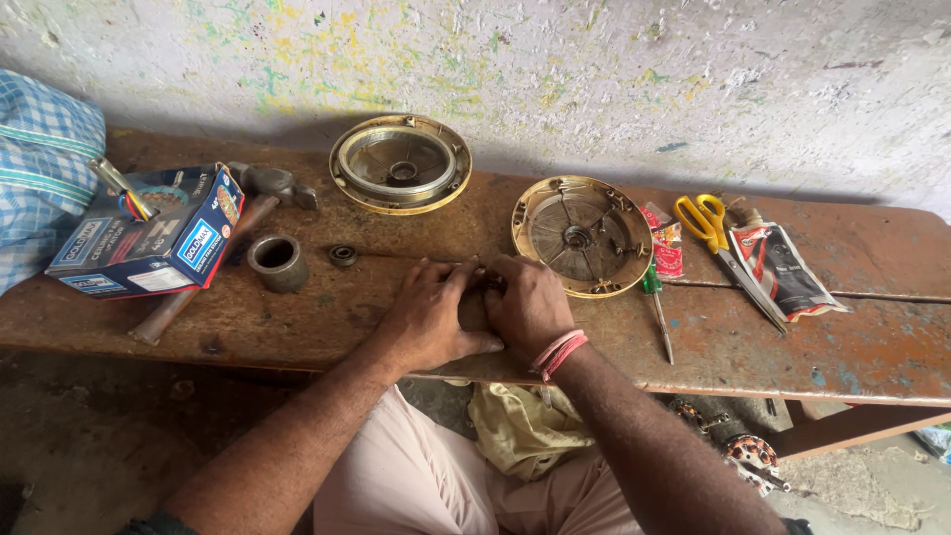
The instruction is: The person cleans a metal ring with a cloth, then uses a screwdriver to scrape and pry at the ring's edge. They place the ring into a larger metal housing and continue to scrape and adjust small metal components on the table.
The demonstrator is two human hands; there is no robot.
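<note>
Both hands, left hand (428, 319) and right hand (526, 305), pressed together on something hidden, beside gold cover (582, 236).

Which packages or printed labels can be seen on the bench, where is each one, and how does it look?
Cardboard box: left end of the bench, open on top, blue with white label panels, tools sticking out.
Small sachet: right of the nearer round metal cover, flat, red and white.
Flat pouch: right of the yellow-handled scissors, red, white and black, crumpled.
No signs or screens are visible.
</note>
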